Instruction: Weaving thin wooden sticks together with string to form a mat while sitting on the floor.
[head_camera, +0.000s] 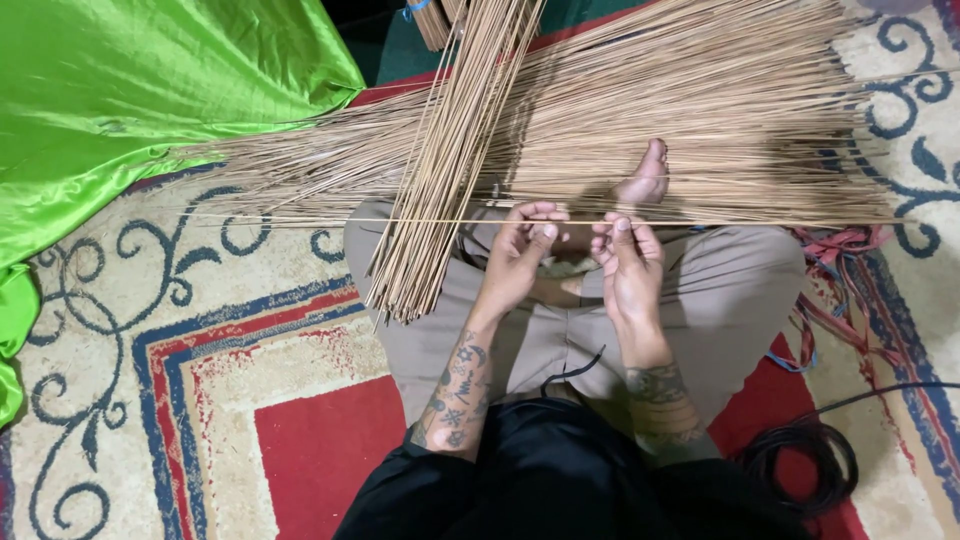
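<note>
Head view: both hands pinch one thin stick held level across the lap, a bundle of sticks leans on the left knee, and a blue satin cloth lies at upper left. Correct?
Not quite: the satin cloth at upper left is bright green, not blue, as the head view shows. The rest holds: left hand and right hand pinch one thin stick level across the lap, and the bundle of sticks leans on the left knee.

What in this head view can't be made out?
- Left hand and right hand: fingertips curl around one thin stick; the grip itself is hidden.
- Stick pile: cut off by the top edge.
- Foot: partly under sticks.
- Black cable: its end runs off the right edge.
</note>
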